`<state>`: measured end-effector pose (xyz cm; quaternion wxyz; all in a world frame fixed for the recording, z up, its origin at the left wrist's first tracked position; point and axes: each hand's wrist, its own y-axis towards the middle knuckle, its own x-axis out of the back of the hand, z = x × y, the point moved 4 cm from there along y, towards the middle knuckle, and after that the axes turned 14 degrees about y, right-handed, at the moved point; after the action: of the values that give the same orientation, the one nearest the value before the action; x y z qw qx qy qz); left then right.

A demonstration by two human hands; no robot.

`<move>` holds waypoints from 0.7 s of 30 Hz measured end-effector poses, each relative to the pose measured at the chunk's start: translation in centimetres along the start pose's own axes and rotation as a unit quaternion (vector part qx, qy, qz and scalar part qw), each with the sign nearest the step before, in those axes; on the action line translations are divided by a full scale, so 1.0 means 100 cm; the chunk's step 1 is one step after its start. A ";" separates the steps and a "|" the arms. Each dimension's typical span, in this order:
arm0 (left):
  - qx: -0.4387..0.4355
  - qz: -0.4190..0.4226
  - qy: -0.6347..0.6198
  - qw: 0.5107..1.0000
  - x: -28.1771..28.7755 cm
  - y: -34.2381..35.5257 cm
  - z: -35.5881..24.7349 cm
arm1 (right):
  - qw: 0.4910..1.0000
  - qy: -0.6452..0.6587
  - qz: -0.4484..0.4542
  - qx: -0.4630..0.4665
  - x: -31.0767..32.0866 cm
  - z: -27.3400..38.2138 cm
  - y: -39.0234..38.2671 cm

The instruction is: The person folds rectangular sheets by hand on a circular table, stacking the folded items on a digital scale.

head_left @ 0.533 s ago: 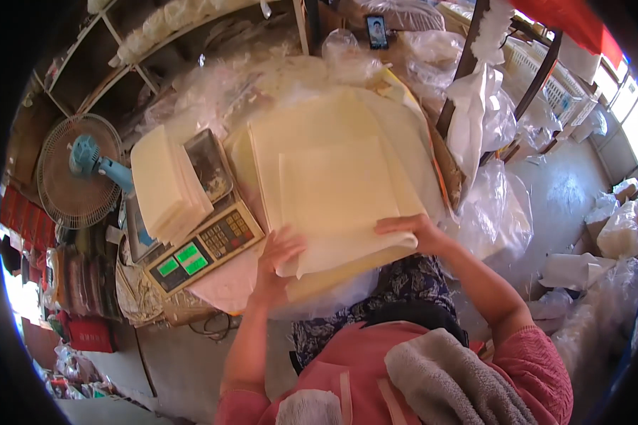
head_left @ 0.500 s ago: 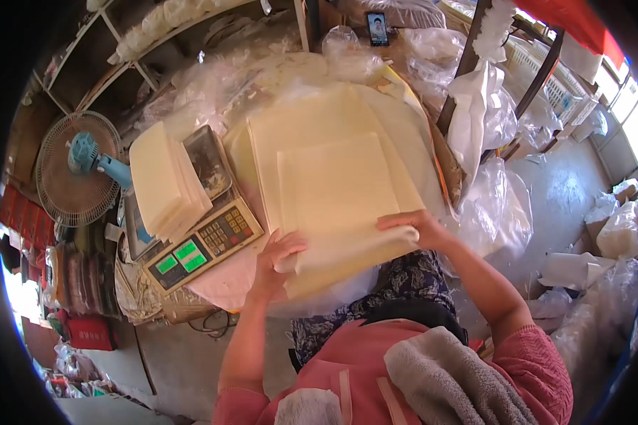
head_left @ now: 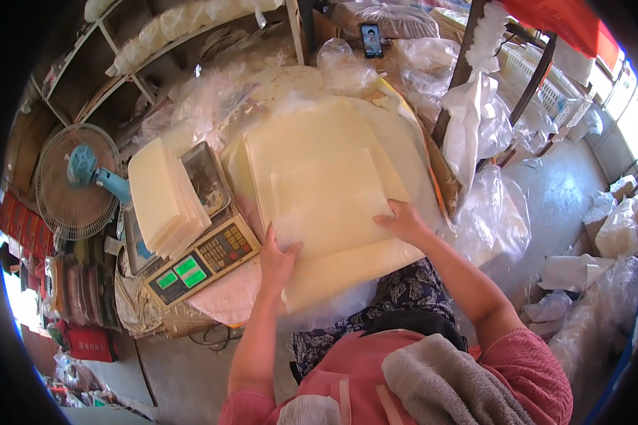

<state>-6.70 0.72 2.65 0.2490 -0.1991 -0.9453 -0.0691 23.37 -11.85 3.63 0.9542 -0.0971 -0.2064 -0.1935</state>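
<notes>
Pale cream sheets [head_left: 326, 184], thin and translucent like film or paper, lie layered before me, a smaller piece on top of larger ones. At the near left corner of the smaller piece, my left hand [head_left: 279, 261] has its thumb over the surface and its forefinger along the side. Opposite it, my right hand [head_left: 406, 225] grips the near right corner, thumb on top. The other fingers are partly hidden. Below my hands, the larger sheet's near part hangs toward my lap.
Left of the sheets stands a digital scale [head_left: 204, 263] bearing a thick stack of cream sheets [head_left: 164, 195]. Beyond it is a fan [head_left: 80, 180]. A phone [head_left: 371, 40] stands at the back. Clear plastic bags [head_left: 493, 212] hang at the right, near a dark post.
The curled near edge of the sheets has been laid flatter. My left hand has turned to point forward, and my right hand has shifted slightly left.
</notes>
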 end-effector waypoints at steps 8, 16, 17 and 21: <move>0.068 -0.031 0.071 0.995 0.003 -0.001 -0.005 | 1.000 0.020 0.002 -0.006 0.001 0.006 0.001; -0.202 0.028 0.449 0.870 -0.029 -0.012 -0.055 | 1.000 0.000 -0.023 0.002 0.003 0.016 0.001; -0.193 0.067 0.470 0.859 -0.035 -0.013 -0.054 | 1.000 0.000 -0.024 0.003 0.003 0.017 0.001; -0.170 0.098 0.497 0.845 -0.043 -0.011 -0.045 | 0.997 -0.065 -0.039 0.027 0.002 0.034 -0.004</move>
<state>-1.79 -2.81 4.35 0.6533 -0.2690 -0.6439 -0.2936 22.17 -11.34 6.83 0.9329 -0.0756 -0.2768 -0.2178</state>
